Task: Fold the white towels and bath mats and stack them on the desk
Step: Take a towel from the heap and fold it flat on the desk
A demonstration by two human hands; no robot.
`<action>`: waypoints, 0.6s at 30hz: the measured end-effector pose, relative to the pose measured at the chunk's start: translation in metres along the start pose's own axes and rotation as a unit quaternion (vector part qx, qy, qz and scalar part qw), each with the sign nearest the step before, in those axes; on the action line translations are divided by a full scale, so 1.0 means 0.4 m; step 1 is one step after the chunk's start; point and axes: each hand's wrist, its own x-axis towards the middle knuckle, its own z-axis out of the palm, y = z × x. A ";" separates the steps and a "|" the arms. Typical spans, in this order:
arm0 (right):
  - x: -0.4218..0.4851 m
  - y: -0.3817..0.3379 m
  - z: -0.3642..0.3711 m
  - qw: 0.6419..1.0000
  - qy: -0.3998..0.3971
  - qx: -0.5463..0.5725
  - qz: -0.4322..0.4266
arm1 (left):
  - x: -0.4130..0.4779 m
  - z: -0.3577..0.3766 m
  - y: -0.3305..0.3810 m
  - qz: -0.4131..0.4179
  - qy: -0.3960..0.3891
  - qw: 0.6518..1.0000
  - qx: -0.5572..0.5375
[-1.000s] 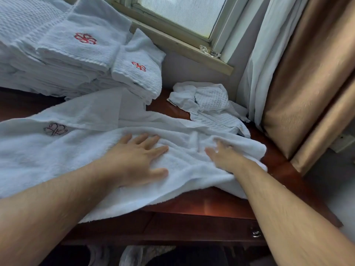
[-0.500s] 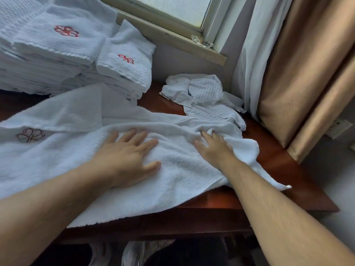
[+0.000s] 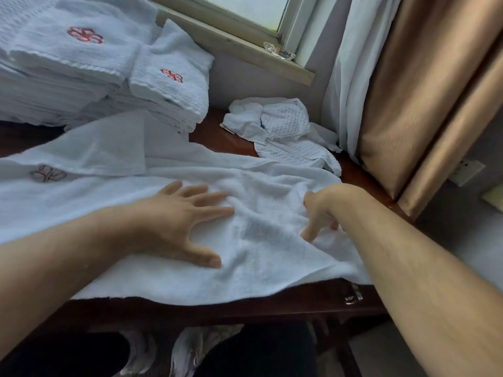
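Your left hand (image 3: pixel 179 221) is flat, palm down and fingers spread, pressing on the big white towel (image 3: pixel 258 257) in the middle of the frame. Your right hand (image 3: pixel 324 210), center-right, has the wrist bent and the fingers curled down into the same towel. Honestly can't tell if it's pinching a fold or just poking at the fabric, since the cloth bunches up right there.

The towel is spread across the desk (image 3: pixel 226 137), wrinkled around your right hand, with its near edge hanging over the desk's front edge. One flap is already turned over on the left side, just above the faded logo (image 3: pixel 47 174). So I'd call this one barely started: one fold at most, and it needs smoothing first.

The good news is the upper left of the frame. There's a tall folded stack (image 3: pixel 81 77) with a smaller pile (image 3: pixel 174 85) leaning against it, so most of the job looks done.

What's left, as far as I can see, is this towel plus the crumpled waffle-textured bundle (image 3: pixel 285 126) in the upper middle, near the curtain (image 3: pixel 408 104). That bundle looks like a bath mat, maybe two pieces.
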 end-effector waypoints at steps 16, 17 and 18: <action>-0.037 -0.448 -0.021 0.811 0.398 0.232 -0.361 | -0.122 -0.096 -0.223 -0.423 0.206 0.882 0.017; -0.044 -0.474 -0.024 0.807 0.383 0.236 -0.382 | -0.125 -0.095 -0.235 -0.422 0.199 0.885 0.014; -0.049 -0.498 -0.022 0.806 0.370 0.234 -0.399 | -0.126 -0.097 -0.245 -0.418 0.191 0.888 0.015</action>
